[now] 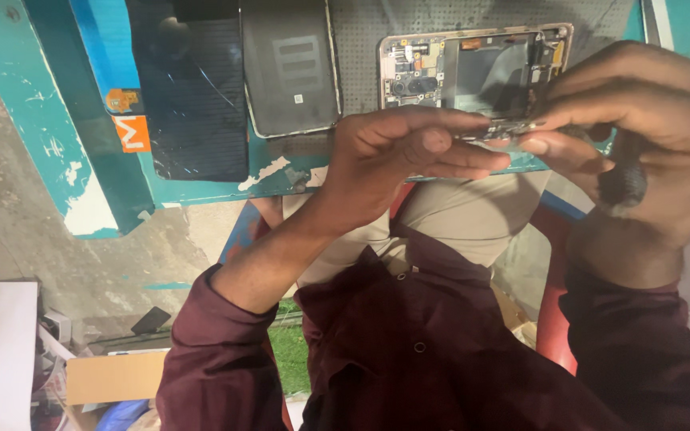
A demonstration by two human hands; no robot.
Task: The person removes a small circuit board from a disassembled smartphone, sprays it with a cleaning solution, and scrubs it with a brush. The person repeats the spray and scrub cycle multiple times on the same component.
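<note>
In the head view I am looking down at both hands raised just above the edge of a teal workbench (pixel 201 187). My left hand (pixel 397 156) is lying flat and side-on, its fingers pressed together and stretched toward the right, thumb on top, steadying one end of a thin circuit-board strip (pixel 495 130). My right hand (pixel 640 120) is curling over the other end, fingertips pinching the strip, while a dark screwdriver handle (pixel 623 177) is tucked inside the same palm. The strip is hanging between the two hands, in front of an opened phone frame (pixel 477 72) lying on the bench. I am judging the strip to be very light, thin and stiff but brittle, so I would be gripping it by its bare edges only. Further left on the bench, a dark back cover (pixel 289 68) and a cracked screen panel (pixel 193 88) are lying side by side.
</note>
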